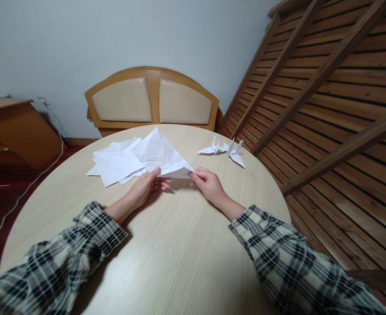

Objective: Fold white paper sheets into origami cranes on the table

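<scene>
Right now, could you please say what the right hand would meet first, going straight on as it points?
The right hand would likely first meet the creased white sheet in its grip, though depth is unclear.

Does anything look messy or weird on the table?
Just the sheets on the left: they lie in a crooked pile, corners poking out different ways. The held paper has creases too, but those look like fold lines. I see nothing spilled.

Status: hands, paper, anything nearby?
Left hand on near edge, thumb on top; right hand pinching right corner. Paper creased, partly folded. Nearby: loose sheets left, two cranes right.
</scene>
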Motion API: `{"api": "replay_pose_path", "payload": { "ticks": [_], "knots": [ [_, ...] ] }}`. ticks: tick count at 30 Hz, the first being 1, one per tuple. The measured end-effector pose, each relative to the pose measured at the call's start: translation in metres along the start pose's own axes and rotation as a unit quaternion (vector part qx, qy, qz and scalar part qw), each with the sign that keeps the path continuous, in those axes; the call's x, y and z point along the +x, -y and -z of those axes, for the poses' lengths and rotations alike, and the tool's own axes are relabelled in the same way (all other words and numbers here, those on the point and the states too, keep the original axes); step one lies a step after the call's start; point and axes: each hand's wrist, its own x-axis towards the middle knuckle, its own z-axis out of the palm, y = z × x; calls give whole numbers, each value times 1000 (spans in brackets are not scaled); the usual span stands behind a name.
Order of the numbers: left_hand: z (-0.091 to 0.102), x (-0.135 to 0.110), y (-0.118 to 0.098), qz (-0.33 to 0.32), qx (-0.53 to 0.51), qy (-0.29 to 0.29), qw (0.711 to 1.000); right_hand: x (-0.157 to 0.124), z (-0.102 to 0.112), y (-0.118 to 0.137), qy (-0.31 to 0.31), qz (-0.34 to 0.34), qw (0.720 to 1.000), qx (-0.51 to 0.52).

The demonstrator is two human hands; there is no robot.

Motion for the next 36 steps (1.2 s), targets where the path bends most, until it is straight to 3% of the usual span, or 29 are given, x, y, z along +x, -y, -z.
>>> {"api": "replay_pose_path", "payload": {
  "ticks": [8, 17, 36],
  "knots": [
    [1, -1, 1, -5, 10, 19, 1000, -1, -3, -1, -10, -107, 992, 60],
    [-2, -3, 1, -12, 45, 19, 999, 1, -4, -4, -36, -118, 981, 149],
    [-7, -9, -5, -63, 215, -11, 975, 2, -5, -6, -23, -141, 977, 158]
  ]
}}
